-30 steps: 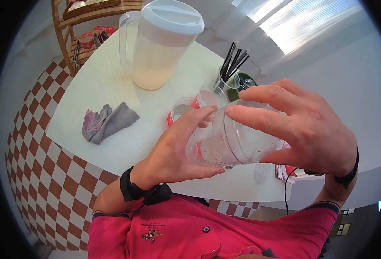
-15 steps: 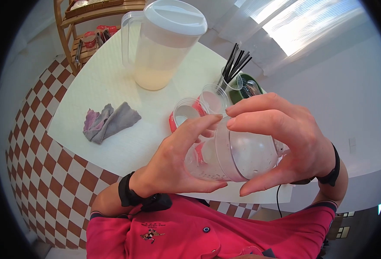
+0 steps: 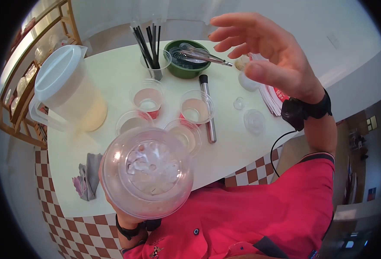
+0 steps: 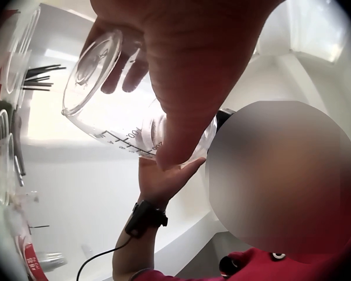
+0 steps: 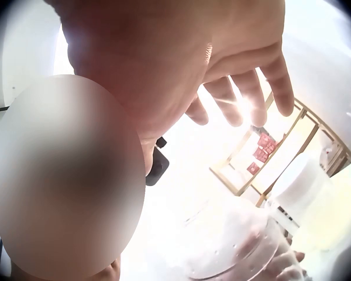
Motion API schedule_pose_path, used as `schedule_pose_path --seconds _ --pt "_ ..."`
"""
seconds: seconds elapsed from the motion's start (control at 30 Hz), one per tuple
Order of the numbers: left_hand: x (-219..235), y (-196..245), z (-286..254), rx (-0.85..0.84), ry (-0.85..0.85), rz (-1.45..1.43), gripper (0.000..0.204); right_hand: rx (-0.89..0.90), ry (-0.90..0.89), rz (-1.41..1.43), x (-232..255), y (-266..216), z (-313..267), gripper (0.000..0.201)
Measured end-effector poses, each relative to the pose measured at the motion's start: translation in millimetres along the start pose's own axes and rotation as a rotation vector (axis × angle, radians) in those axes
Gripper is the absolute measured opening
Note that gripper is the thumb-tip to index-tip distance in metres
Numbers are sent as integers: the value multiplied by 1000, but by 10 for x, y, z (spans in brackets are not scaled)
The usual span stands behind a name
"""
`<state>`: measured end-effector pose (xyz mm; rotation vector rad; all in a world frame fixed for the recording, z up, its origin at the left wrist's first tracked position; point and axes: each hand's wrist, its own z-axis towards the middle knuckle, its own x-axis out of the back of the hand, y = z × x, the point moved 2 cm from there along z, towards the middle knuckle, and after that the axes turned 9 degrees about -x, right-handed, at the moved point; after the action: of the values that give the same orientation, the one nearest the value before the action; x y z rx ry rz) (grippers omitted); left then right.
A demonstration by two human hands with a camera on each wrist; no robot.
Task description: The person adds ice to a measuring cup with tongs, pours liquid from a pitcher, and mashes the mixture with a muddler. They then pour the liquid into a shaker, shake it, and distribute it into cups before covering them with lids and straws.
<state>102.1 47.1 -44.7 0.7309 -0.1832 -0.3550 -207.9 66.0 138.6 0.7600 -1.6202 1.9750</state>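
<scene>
A clear plastic cocktail shaker (image 3: 149, 172) with a domed top is in front of my chest in the head view. My left hand (image 3: 123, 216) grips it from the side, mostly hidden behind it there. Measuring marks run down its wall in the left wrist view, where my left thumb and fingers wrap around the shaker (image 4: 93, 117). My right hand (image 3: 272, 56) is raised off to the right, apart from the shaker, with its fingers spread and nothing in them. Several clear cups (image 3: 197, 108) with red labels stand on the table just beyond the shaker.
A lidded pitcher (image 3: 76, 95) of pale liquid and a grey cloth (image 3: 91, 177) are on the left. Black straws (image 3: 147, 45) stand in a cup beside a green bowl (image 3: 186, 71) with tongs. A muddler (image 3: 207, 108), a clear lid (image 3: 254, 121) and leaflets (image 3: 272, 101) lie rightward.
My right hand has left the shaker and risen to the right. The left hand has swung the shaker leftward, its domed top now facing the head camera. The head view has turned right.
</scene>
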Motion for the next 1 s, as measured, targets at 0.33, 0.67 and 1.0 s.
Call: schedule_pose_path --seconds 0.33,0.67,1.0 --pt "-163 -75 -316 363 -17 -168 87 -670 -294 -721 -144 2261 -1000 80" --pt "-378 -155 -152 313 -142 -72 118 -578 -139 -797 -259 2564 -966 41" --pt "-530 -178 5 214 -180 -178 115 114 219 156 -100 543 -618 52"
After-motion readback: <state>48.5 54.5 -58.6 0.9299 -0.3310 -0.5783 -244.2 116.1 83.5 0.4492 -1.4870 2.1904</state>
